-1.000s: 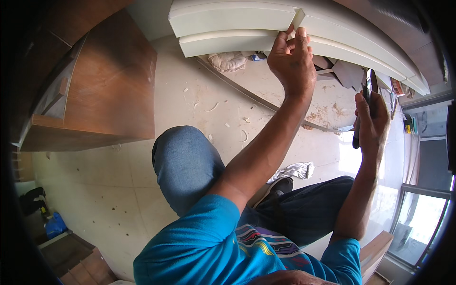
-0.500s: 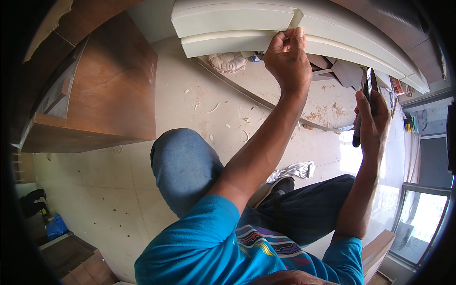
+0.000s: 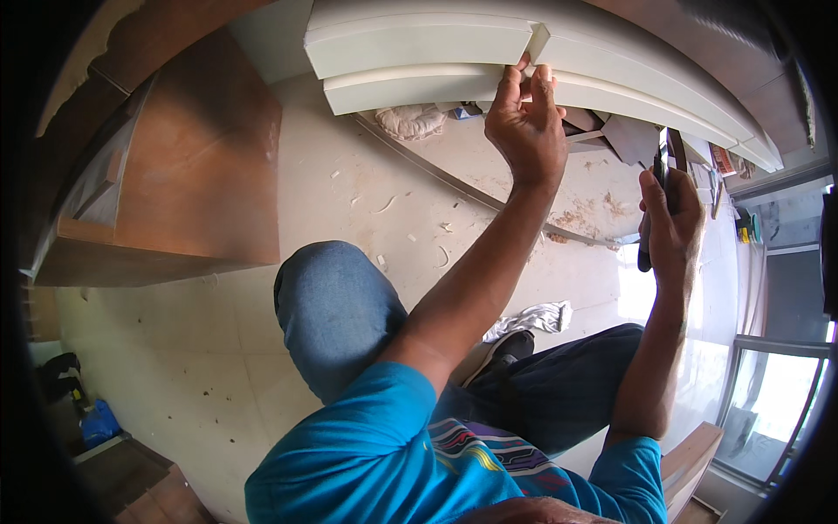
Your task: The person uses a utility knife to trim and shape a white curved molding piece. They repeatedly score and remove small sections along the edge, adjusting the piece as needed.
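Note:
My left hand (image 3: pixel 527 131) is raised to the white drawer fronts (image 3: pixel 419 48). Its forefinger reaches up to the edge beside a narrow gap (image 3: pixel 539 44) between two panels, touching there. The thumb stands a little apart from the forefinger, the other fingers are curled, and I see nothing held between them. In my right hand (image 3: pixel 676 218) is a black utility knife (image 3: pixel 647 240), gripped upright with its blade pointing up, just below the right stretch of the white fronts.
A brown wooden cabinet (image 3: pixel 196 166) stands at the left. Shavings and dirt (image 3: pixel 602 210) litter the pale floor, where a long thin strip (image 3: pixel 436 170) lies. A round cushion (image 3: pixel 410 121) sits under the drawers, a white cloth (image 3: pixel 541 320) by my foot. Windows (image 3: pixel 772 402) are at right.
My left thumb and forefinger have come apart from a closer pinch, the forefinger now pointing up at the gap. The right hand with the utility knife has shifted slightly left.

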Tool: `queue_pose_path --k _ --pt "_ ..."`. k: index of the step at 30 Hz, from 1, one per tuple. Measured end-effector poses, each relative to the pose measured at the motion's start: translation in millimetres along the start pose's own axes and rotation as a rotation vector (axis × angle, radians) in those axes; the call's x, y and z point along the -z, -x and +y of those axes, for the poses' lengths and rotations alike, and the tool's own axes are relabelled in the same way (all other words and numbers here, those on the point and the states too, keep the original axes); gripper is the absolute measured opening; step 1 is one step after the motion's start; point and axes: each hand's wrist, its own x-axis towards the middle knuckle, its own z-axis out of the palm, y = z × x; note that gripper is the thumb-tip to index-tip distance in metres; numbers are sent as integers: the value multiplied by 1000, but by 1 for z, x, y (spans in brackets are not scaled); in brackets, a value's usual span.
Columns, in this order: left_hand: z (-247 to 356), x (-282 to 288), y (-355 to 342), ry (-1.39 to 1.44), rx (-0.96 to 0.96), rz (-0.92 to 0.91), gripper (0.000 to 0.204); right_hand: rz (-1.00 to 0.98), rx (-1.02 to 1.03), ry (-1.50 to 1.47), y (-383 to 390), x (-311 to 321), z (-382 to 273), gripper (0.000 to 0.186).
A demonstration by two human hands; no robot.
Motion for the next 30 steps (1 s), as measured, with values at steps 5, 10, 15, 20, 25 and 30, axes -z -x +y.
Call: queue_pose_path --k 5,10,15,20,25,30 --pt "-1 1 -2 39 22 8 30 22 -20 0 -1 -1 2 38" --pt "2 3 -2 49 94 -9 24 17 1 54 -2 2 3 40" --pt "-1 3 -3 109 87 18 22 26 8 52 -1 2 -1 42" --pt "-7 3 -1 142 39 12 22 15 11 45 0 4 0 44" --pt "4 7 19 62 151 4 26 22 15 -28 -4 3 0 45" --pt "2 12 13 98 50 27 33 7 17 -35 -8 -7 -4 46"
